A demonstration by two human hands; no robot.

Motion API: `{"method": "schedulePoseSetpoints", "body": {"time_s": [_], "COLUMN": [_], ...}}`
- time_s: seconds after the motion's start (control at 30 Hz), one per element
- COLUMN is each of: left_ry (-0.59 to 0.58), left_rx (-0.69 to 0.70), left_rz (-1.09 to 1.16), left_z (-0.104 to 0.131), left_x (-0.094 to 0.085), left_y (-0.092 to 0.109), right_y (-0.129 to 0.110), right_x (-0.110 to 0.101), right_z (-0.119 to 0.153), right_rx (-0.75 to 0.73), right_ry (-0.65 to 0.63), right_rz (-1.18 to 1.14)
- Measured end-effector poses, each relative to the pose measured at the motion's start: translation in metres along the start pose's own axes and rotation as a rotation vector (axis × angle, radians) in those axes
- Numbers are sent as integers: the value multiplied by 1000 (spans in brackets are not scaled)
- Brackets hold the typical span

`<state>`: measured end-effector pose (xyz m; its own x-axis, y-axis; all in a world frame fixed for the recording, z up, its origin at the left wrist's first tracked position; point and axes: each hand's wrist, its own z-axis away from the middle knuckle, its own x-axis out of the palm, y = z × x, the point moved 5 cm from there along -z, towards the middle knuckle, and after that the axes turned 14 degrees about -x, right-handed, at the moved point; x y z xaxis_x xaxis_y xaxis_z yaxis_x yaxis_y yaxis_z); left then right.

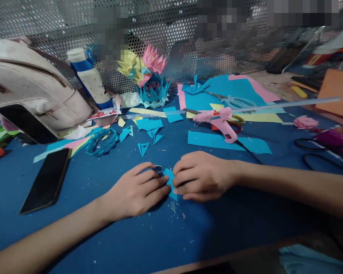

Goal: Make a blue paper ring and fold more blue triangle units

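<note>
A small blue paper piece lies on the blue table between my hands. My left hand is on its left edge, fingers bent and pressed together at the tips. From the right, my right hand pinches the other edge with curled fingers. Parts of the paper are hidden under the fingertips. Just beyond, folded blue triangles rest on the table, near a blue paper strip and a pink glue gun.
A black phone lies at the left, another phone leans on a white backpack. Folded paper flowers, a bottle and scissors stand or lie farther back. Cables lie at the right.
</note>
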<state>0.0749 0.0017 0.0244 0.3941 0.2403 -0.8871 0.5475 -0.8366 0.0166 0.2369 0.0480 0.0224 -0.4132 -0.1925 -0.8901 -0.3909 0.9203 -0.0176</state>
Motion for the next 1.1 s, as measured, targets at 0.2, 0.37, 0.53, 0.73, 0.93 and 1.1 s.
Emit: {"method": "schedulePoseSetpoints", "body": {"time_s": [0.2, 0.37, 0.53, 0.73, 0.93, 1.1], "left_ry": [9, -41, 12, 13, -65, -142], "left_rx": [-33, -208, -325, -177, 78, 194], "left_rz": [55, 221, 228, 237, 219, 180], "left_z": [-2, -8, -8, -2, 15, 25], "left_x": [2, 7, 5, -3, -7, -5], "left_y": [-3, -8, -9, 1, 8, 6], "right_y": [1, 2, 3, 3, 4, 5], "right_x": [-1, 0, 1, 2, 3, 2], "right_z": [1, 2, 2, 4, 6, 8], "right_rx": [-14, -7, -16, 1, 11, 10], "right_ry": [-6, -6, -16, -44, -20, 18], "right_rz": [-6, -8, -10, -16, -48, -68]}}
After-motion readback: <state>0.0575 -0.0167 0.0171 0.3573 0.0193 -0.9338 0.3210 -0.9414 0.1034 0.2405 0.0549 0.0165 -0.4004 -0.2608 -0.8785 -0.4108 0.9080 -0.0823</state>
